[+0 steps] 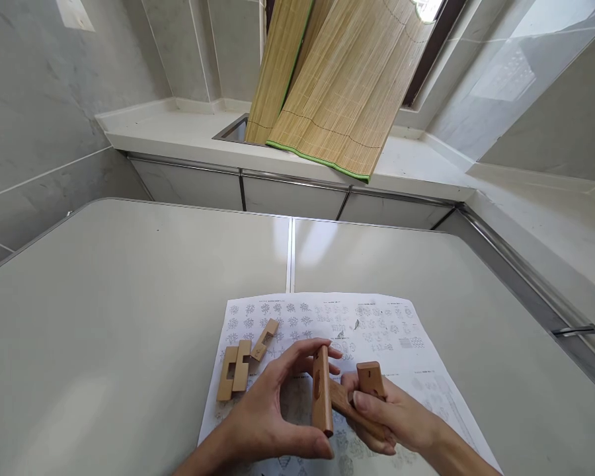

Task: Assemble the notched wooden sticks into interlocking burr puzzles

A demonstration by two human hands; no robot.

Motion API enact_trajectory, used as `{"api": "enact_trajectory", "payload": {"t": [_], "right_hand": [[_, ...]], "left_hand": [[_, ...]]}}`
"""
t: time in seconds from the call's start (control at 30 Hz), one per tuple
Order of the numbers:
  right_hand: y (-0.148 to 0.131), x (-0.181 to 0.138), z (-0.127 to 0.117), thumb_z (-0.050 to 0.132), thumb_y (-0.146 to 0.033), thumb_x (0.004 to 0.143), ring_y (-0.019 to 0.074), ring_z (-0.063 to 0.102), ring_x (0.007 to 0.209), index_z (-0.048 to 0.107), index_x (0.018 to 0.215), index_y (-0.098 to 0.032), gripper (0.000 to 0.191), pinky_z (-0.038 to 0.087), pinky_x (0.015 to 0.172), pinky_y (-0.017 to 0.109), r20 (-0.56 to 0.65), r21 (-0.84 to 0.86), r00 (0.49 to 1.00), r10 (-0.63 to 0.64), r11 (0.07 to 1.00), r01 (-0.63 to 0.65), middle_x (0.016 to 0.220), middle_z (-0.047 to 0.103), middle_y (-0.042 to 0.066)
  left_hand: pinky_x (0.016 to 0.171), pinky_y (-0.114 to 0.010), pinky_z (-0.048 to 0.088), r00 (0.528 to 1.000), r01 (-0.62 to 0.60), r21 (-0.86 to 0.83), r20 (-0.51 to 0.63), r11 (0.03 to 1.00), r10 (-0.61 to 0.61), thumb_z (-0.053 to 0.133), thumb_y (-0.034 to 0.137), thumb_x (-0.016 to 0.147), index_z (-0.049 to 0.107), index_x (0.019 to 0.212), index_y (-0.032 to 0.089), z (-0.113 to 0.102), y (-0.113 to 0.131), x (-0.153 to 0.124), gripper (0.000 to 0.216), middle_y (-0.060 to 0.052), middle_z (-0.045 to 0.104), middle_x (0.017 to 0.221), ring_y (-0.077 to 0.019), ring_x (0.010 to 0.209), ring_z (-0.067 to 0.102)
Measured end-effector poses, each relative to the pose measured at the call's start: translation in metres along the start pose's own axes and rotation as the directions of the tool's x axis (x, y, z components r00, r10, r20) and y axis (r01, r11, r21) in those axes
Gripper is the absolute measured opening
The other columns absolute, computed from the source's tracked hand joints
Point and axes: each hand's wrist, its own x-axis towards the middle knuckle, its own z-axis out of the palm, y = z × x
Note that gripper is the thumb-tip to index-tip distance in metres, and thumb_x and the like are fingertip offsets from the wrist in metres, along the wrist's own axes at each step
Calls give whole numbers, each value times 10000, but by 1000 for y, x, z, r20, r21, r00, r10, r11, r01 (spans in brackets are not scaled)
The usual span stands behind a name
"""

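Observation:
My left hand (277,406) holds a reddish-brown wooden puzzle piece (322,396) upright by its ends, thumb below and fingers above. My right hand (401,413) is closed around two more brown wooden pieces. One of these, a bar (352,410), reaches left to the piece in my left hand; whether it enters a slot there is hidden. The other, a short block (371,378) with a small dark mark, sticks up between thumb and fingers. Several paler notched wooden pieces (242,367) lie on the printed sheet (377,344), left of my hands.
The sheet, printed with rows of small figures, lies on a pale folding table (153,297) with a centre seam (290,254). Beyond it runs a white counter (178,132) with a sink edge (228,130) and hanging bamboo mats (337,92). Tiled walls stand on both sides.

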Motion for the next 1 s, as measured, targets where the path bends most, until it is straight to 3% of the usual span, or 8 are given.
{"api": "enact_trajectory", "payload": {"t": [0.3, 0.53, 0.8, 1.0], "right_hand": [[-2, -1, 3, 697, -618, 951, 29, 306, 308, 464, 964, -222, 461, 247, 337, 146, 8, 4, 1000, 3, 1000, -3, 501, 436, -142], [-6, 0, 5, 700, -645, 936, 22, 302, 310, 462, 938, -220, 487, 249, 348, 153, -40, -15, 999, 24, 1000, -25, 508, 432, -143], [-4, 0, 2, 683, -688, 923, 24, 308, 298, 460, 950, -221, 518, 254, 334, 158, -28, -59, 999, 42, 997, -44, 517, 450, -139], [-6, 0, 3, 693, -676, 924, 21, 299, 305, 451, 948, -225, 513, 250, 349, 158, -61, -51, 998, 31, 998, -35, 512, 449, -142]], "left_hand": [[1176, -580, 421, 998, -12, -14, 63, 1000, 13, 964, 526, 650, 542, 1487, 325, -2, 3, 1, 959, -143, 561, 1515, -398, 1340, 580], [1167, -573, 432, 1000, 2, 19, 4, 1000, -2, 1005, 483, 591, 533, 1485, 344, -1, 1, 0, 1021, -139, 550, 1527, -396, 1353, 569], [1206, -586, 384, 1000, 6, 43, 27, 999, -8, 955, 552, 648, 534, 1511, 326, 0, 5, -1, 987, -137, 563, 1536, -401, 1374, 553], [1174, -562, 425, 1000, 11, 67, 28, 998, -13, 1004, 459, 607, 515, 1504, 353, -2, 2, 0, 1027, -132, 514, 1576, -389, 1354, 565]]}}
